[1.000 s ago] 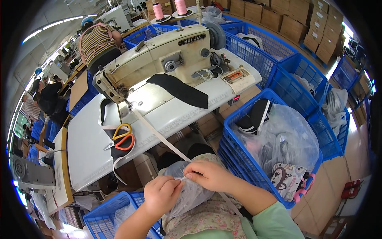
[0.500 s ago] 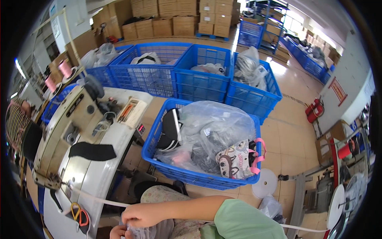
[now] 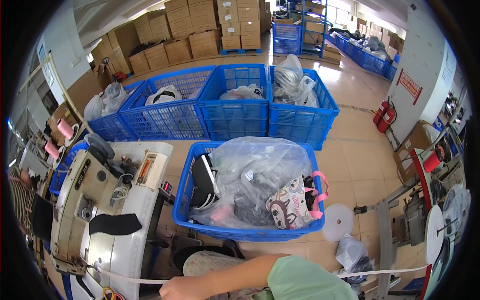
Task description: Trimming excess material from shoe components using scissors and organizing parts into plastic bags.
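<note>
sewing machine (image 3: 75, 205) now at left, blue crate (image 3: 250, 233) central, the view having turned right; right hand (image 3: 176, 289) at near edge, opening and grip indeterminable; left hand gone from view, hiding the handwork; white tape (image 3: 145, 281) spans machine to right hand.

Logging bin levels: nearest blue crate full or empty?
Full: the blue crate has clear plastic bulging past its back rim and a printed bag at right.

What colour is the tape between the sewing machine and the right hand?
The tape is off-white, showing best in the head view.
</note>
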